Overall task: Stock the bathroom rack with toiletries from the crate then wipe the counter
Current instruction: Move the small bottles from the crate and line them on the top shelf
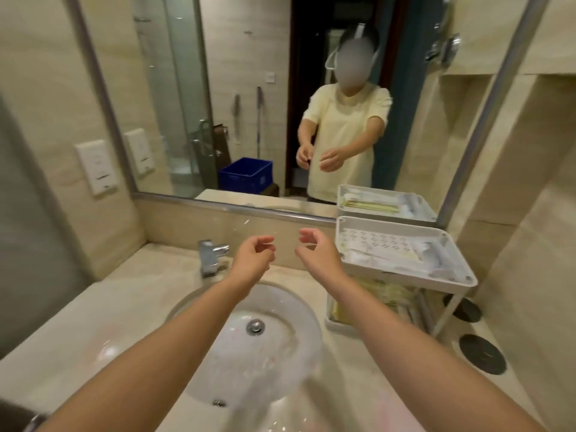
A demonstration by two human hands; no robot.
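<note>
A white two-tier rack (445,272) stands on the counter at the right, against the mirror. Its top tray holds wrapped toiletries (383,254); its lower tray holds yellowish packets (383,294). My left hand (254,254) and my right hand (314,251) hover side by side above the sink's far rim, left of the rack. Both have curled, parted fingers and hold nothing. A blue crate (246,174) shows only as a reflection in the mirror, behind me.
A round white sink (199,391) with a chrome drain (256,326) lies below my forearms. A chrome tap (212,257) stands at its back left. The beige counter (93,322) runs to both sides; two black round discs (481,353) lie at the right.
</note>
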